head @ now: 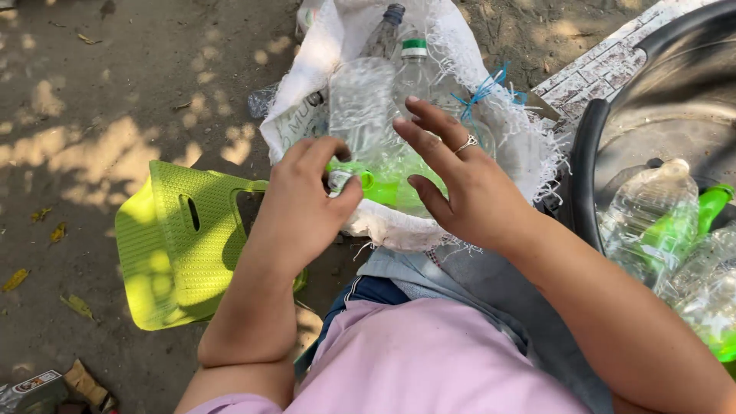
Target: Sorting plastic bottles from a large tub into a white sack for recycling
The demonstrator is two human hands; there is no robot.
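Left hand (307, 203) has its grip pinched on a green bottle's (383, 188) neck, lying in the white sack (322, 54) at 12 o'clock. Right hand (460, 188) hovers over it, fingers spread, holding nothing. Green stool (165, 253) at 9 o'clock.

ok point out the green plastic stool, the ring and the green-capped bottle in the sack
green plastic stool (172, 253), head view, on its textured seat
ring (468, 142), head view, on its band
green-capped bottle (415, 49), head view, on its cap
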